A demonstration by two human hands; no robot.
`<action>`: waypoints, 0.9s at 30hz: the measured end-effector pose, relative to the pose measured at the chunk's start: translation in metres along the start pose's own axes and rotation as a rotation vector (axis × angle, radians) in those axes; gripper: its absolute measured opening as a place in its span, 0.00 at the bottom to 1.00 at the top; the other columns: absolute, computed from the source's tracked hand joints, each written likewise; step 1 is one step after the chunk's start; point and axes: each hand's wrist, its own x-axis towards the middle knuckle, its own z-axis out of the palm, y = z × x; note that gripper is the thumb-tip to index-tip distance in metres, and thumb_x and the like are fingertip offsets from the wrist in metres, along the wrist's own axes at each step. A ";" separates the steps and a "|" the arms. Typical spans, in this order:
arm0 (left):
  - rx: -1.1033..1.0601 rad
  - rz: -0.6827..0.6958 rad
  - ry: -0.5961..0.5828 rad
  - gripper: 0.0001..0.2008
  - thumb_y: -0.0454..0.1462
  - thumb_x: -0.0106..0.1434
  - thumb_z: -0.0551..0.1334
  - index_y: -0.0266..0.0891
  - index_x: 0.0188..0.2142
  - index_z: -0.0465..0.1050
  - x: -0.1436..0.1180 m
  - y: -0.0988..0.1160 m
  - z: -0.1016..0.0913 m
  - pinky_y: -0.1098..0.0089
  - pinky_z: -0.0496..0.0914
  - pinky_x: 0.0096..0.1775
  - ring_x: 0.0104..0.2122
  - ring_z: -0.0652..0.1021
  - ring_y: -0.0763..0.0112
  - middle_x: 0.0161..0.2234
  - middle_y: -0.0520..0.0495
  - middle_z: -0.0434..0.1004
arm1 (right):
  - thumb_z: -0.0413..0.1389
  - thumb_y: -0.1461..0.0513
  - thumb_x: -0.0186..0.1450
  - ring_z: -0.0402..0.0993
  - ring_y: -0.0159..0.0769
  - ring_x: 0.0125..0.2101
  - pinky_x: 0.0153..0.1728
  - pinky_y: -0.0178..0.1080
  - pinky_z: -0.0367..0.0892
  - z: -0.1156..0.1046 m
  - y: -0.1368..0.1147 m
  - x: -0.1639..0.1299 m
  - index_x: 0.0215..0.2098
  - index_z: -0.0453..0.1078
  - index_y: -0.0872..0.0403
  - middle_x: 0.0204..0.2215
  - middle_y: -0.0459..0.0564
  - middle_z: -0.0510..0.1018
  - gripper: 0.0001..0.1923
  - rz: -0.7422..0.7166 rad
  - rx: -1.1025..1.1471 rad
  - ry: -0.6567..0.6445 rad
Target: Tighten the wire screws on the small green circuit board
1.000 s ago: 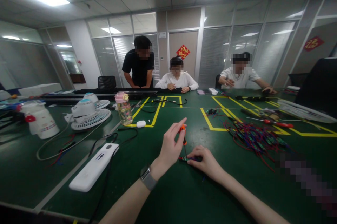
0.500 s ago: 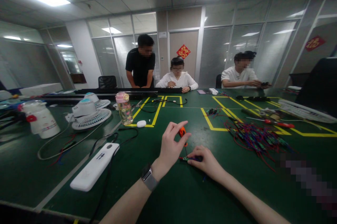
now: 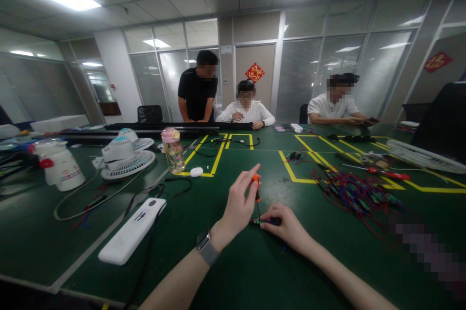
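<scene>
An orange-handled screwdriver point(image 3: 257, 188) stands upright with its thin shaft pointing down. Around its handle are the fingers of my left hand point(image 3: 239, 198), which wears a watch on the wrist. The shaft's lower end meets a small green circuit board point(image 3: 256, 221) lying on the green table point(image 3: 204, 232). My right hand point(image 3: 286, 225) pinches the board's right end, where dark wires show by the fingers. The fingertips partly hide the board and the exact spot under the screwdriver tip.
To the right lies a heap of small boards with red and blue wires point(image 3: 357, 193), beside a red-handled screwdriver point(image 3: 389, 174). A white device point(image 3: 133, 232), a bottle point(image 3: 173, 152) and white fans point(image 3: 127, 164) stand left. Three people are across the table.
My left hand's fingers have closed in on the screwdriver handle from a more spread pose. My right hand still pinches the board. The person at far right has lowered their hands slightly.
</scene>
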 end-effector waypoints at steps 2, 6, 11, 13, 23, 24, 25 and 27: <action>0.046 0.019 0.040 0.15 0.39 0.67 0.58 0.43 0.52 0.70 0.000 -0.001 0.000 0.69 0.69 0.39 0.35 0.72 0.70 0.37 0.48 0.68 | 0.63 0.60 0.58 0.71 0.41 0.36 0.40 0.41 0.62 0.000 -0.001 0.000 0.33 0.81 0.50 0.31 0.50 0.79 0.06 0.002 -0.005 0.003; 0.067 0.036 0.041 0.15 0.39 0.68 0.56 0.44 0.53 0.70 -0.001 -0.001 0.000 0.68 0.69 0.42 0.38 0.73 0.69 0.39 0.47 0.68 | 0.63 0.60 0.57 0.72 0.41 0.35 0.40 0.41 0.62 0.000 -0.002 0.000 0.33 0.81 0.50 0.30 0.50 0.79 0.06 0.010 -0.011 0.012; 0.063 0.028 -0.001 0.16 0.38 0.70 0.53 0.43 0.56 0.66 -0.001 0.001 0.000 0.68 0.69 0.41 0.36 0.73 0.70 0.37 0.48 0.70 | 0.63 0.60 0.57 0.72 0.42 0.36 0.41 0.42 0.62 0.000 -0.003 0.000 0.33 0.81 0.50 0.30 0.50 0.79 0.06 0.003 -0.016 0.008; 0.109 0.040 -0.001 0.16 0.39 0.70 0.53 0.43 0.55 0.67 -0.001 0.001 0.000 0.67 0.69 0.42 0.37 0.73 0.69 0.38 0.47 0.70 | 0.63 0.60 0.58 0.72 0.42 0.36 0.40 0.42 0.62 -0.001 -0.003 0.000 0.33 0.81 0.50 0.30 0.50 0.79 0.06 0.003 -0.014 0.010; 0.106 0.044 0.044 0.17 0.38 0.67 0.57 0.44 0.55 0.67 -0.002 -0.003 0.003 0.68 0.69 0.43 0.38 0.73 0.69 0.38 0.48 0.70 | 0.63 0.59 0.57 0.71 0.41 0.35 0.39 0.41 0.63 -0.002 -0.002 0.000 0.33 0.80 0.50 0.29 0.49 0.78 0.06 -0.001 -0.006 0.011; 0.080 0.040 0.026 0.17 0.37 0.69 0.55 0.44 0.57 0.65 -0.002 -0.002 0.004 0.67 0.70 0.43 0.39 0.74 0.69 0.40 0.47 0.70 | 0.63 0.59 0.57 0.71 0.41 0.35 0.39 0.41 0.63 -0.002 -0.003 0.000 0.33 0.80 0.50 0.29 0.49 0.78 0.06 0.000 -0.002 0.009; 0.042 0.027 0.007 0.19 0.36 0.70 0.50 0.45 0.59 0.62 -0.003 -0.002 0.004 0.67 0.70 0.44 0.40 0.74 0.69 0.43 0.45 0.70 | 0.63 0.59 0.57 0.71 0.41 0.35 0.39 0.41 0.63 -0.002 -0.003 0.000 0.33 0.80 0.50 0.30 0.49 0.78 0.06 -0.001 0.003 0.005; -0.012 0.008 -0.006 0.20 0.35 0.71 0.48 0.45 0.62 0.58 -0.003 -0.001 0.006 0.67 0.71 0.42 0.38 0.75 0.71 0.45 0.45 0.70 | 0.62 0.59 0.58 0.72 0.40 0.35 0.39 0.41 0.63 -0.003 -0.004 -0.001 0.33 0.80 0.50 0.30 0.49 0.79 0.06 -0.003 0.009 -0.001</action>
